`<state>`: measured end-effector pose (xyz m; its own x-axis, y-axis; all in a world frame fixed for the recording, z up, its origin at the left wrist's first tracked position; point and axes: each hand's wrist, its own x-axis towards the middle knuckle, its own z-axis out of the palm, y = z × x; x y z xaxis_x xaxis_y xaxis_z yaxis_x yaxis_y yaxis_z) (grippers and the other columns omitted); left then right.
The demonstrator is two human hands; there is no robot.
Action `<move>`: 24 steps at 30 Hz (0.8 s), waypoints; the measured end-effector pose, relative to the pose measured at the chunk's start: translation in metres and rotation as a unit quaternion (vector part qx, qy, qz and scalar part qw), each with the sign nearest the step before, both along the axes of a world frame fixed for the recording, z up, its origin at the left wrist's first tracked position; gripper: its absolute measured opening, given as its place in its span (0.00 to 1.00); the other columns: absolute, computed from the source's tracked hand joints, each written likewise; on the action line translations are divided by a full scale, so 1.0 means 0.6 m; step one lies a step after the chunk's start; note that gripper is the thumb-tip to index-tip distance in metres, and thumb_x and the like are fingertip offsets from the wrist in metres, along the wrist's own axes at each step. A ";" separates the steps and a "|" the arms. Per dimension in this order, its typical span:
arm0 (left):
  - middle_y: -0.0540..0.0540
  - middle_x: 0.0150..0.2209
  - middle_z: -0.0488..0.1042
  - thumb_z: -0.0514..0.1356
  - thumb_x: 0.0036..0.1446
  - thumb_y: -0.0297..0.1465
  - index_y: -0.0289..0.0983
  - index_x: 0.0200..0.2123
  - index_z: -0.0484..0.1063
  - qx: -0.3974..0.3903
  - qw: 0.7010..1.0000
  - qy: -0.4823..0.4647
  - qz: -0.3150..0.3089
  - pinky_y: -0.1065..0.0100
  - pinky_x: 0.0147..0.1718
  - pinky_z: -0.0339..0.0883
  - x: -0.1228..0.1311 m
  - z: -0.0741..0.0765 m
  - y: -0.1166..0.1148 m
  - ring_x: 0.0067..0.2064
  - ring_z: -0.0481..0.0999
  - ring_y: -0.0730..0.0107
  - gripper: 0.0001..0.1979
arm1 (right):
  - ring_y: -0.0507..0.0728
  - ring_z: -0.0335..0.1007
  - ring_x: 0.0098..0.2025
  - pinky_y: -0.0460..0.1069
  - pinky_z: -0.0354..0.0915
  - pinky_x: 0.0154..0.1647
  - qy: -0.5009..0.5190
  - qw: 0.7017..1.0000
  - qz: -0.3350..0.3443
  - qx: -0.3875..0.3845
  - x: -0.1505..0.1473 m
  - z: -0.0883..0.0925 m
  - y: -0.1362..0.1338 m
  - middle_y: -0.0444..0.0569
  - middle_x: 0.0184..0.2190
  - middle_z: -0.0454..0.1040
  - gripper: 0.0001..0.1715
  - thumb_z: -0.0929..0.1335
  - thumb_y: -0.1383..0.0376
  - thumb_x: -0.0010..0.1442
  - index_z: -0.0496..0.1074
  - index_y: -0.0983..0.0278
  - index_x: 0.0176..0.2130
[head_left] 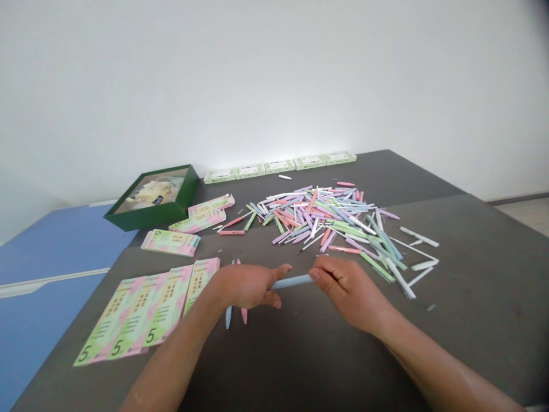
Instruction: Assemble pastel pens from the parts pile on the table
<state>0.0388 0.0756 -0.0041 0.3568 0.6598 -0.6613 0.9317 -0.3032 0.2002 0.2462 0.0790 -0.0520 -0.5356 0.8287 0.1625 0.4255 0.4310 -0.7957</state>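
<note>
My left hand (249, 285) and my right hand (349, 289) both pinch a pale blue pen (292, 281), one at each end, just above the dark grey table (472, 297). Both hands are closed on it. Under my left hand lie a blue pen (229, 317) and a pink pen (244, 315). Just beyond the hands spreads a big loose pile of pastel pens (326, 220) in pink, green, purple, blue and white.
Several flat pink-and-green packaging sleeves marked "5" (146, 312) lie at my left, with more folded ones (171, 241) further back. A green open box (154, 197) sits at the back left. A row of small green-edged boxes (278, 167) lines the wall. A blue surface (47, 246) adjoins the table's left.
</note>
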 end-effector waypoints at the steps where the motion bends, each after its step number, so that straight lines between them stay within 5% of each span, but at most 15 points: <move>1: 0.42 0.47 0.74 0.56 0.55 0.41 0.44 0.64 0.42 -0.003 1.000 -0.005 -0.001 0.66 0.32 0.64 0.000 -0.001 0.000 0.39 0.75 0.56 0.38 | 0.49 0.53 0.22 0.45 0.48 0.22 0.002 1.000 -0.002 -0.003 0.000 0.000 0.000 0.41 0.19 0.59 0.20 0.58 0.56 0.62 0.59 0.64 0.23; 9: 0.42 0.43 0.75 0.56 0.54 0.41 0.41 0.64 0.44 -0.006 1.000 -0.021 -0.004 0.70 0.26 0.62 -0.003 -0.008 0.000 0.35 0.75 0.60 0.37 | 0.48 0.49 0.16 0.45 0.45 0.18 0.007 0.987 0.014 -0.158 0.003 -0.005 0.016 0.39 0.12 0.54 0.29 0.58 0.48 0.60 0.62 0.65 0.18; 24: 0.45 0.38 0.78 0.55 0.54 0.36 0.43 0.64 0.46 -0.031 0.999 -0.020 0.014 0.69 0.27 0.64 0.000 0.002 -0.002 0.34 0.77 0.60 0.35 | 0.50 0.57 0.24 0.46 0.49 0.24 -0.072 0.997 0.009 0.041 0.005 0.007 -0.004 0.43 0.21 0.64 0.17 0.57 0.59 0.64 0.61 0.63 0.26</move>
